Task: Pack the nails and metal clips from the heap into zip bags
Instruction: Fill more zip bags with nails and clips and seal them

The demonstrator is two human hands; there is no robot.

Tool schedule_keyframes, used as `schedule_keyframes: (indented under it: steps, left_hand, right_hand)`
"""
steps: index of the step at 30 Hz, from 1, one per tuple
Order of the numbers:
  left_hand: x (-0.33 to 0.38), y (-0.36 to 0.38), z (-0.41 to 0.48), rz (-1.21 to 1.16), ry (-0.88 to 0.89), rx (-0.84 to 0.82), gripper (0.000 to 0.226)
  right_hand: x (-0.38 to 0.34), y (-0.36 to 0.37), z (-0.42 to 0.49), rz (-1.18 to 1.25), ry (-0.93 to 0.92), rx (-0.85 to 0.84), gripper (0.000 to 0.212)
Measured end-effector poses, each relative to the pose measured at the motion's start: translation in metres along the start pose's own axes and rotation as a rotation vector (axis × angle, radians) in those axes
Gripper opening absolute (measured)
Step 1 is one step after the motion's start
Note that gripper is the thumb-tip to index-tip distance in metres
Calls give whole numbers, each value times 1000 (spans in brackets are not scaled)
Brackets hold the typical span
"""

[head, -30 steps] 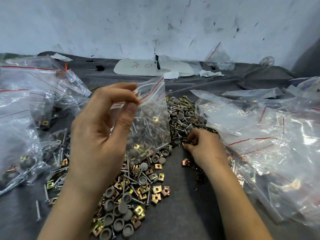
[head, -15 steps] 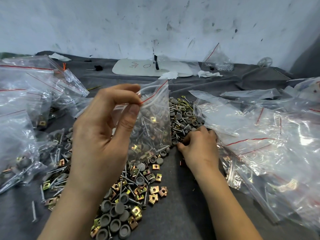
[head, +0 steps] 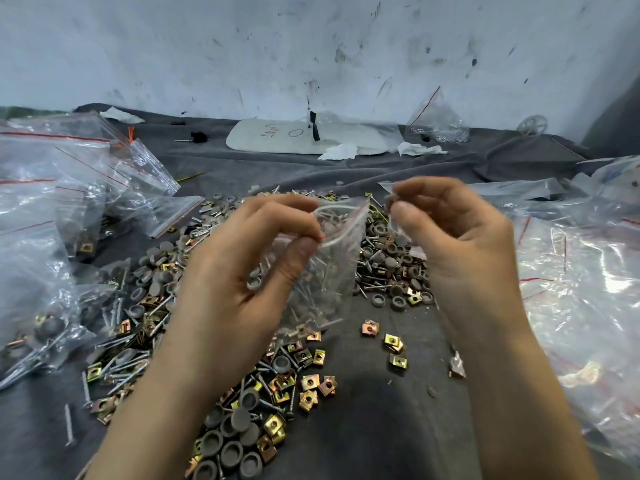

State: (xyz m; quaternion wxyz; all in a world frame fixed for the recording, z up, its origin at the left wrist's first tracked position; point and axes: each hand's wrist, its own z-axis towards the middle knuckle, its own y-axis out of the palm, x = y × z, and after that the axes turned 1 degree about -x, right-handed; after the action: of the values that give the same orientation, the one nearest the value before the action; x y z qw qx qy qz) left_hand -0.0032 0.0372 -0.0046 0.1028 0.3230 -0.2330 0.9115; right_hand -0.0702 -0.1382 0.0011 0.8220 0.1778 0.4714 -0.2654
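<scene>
Head | L grip point(head: 235, 285) pinches zip bag point(head: 329, 271) | R grip point(head: 464, 251) pinches grey piece point(head: 388, 203)

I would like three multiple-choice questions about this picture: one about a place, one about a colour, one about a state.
1. Where does the white board lie?
A. under the heap
B. in the right hand
C. at the back, near the wall

2. What colour is the line on the held bag?
A. blue
B. red
C. green

3. The bag in the left hand is:
A. partly filled
B. empty
C. torn in two

Key: 1 C, it lies on the cloth just below the wall; 2 B, a red stripe runs under the mouth; 3 A, nails show through the plastic.
</scene>
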Motion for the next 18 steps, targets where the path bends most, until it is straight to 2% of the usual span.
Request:
schedule_keyframes:
  steps: [3,8,13,16,18]
  left_hand:
    - [3,3,-1,13,51,-91,11]
    - [3,9,0,42,110,-131,12]
    - [-1,5,-1,5,42,-73,10]
    - [-2,3,-1,14,36,-41,10]
    - [-2,1,-1,2,17,-8,9]
  right_hand:
    - [-22,8,-6,69,-141,-71,15]
    - [-22,15,-11,-97,-118,-173,4]
    - [-12,10,-6,16,-88,48,7]
    - [14,8,-2,-95,38,148,13]
    - [37,11,-1,-325,221,19,15]
